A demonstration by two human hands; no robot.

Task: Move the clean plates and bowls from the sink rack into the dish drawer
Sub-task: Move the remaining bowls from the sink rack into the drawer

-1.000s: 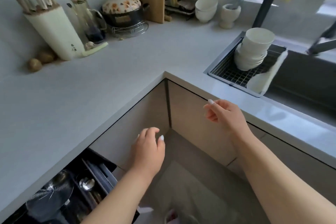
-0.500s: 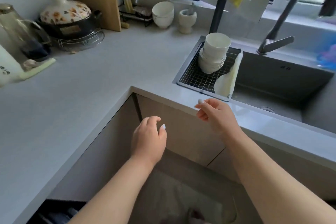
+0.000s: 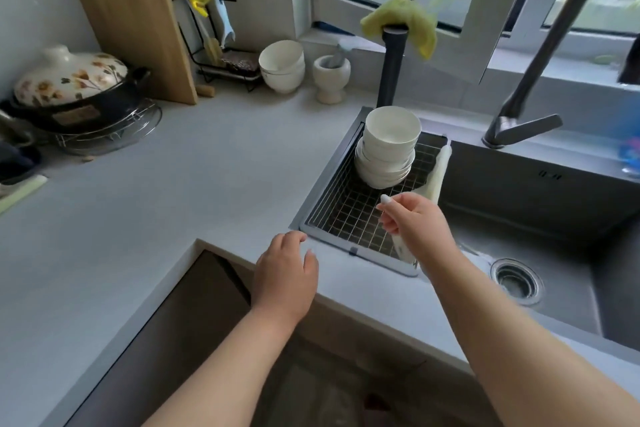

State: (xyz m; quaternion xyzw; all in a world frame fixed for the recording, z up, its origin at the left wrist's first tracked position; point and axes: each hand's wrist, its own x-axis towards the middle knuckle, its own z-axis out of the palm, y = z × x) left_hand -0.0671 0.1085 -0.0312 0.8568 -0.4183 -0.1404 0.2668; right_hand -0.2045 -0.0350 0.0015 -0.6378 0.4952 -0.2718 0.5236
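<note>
text: none legible | pot (image 3: 74, 111) label: blurred | sink wall (image 3: 550, 175) mark: too small

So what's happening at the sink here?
A person is reaching for clean dishes. A stack of white bowls sits on the wire sink rack, untouched. The right hand hovers over the rack, empty, beside a plate leaning on its edge. The left hand is open at the counter edge.

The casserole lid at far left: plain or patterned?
Patterned: cream casserole lid with orange-brown flowers, seen in the head view.
</note>
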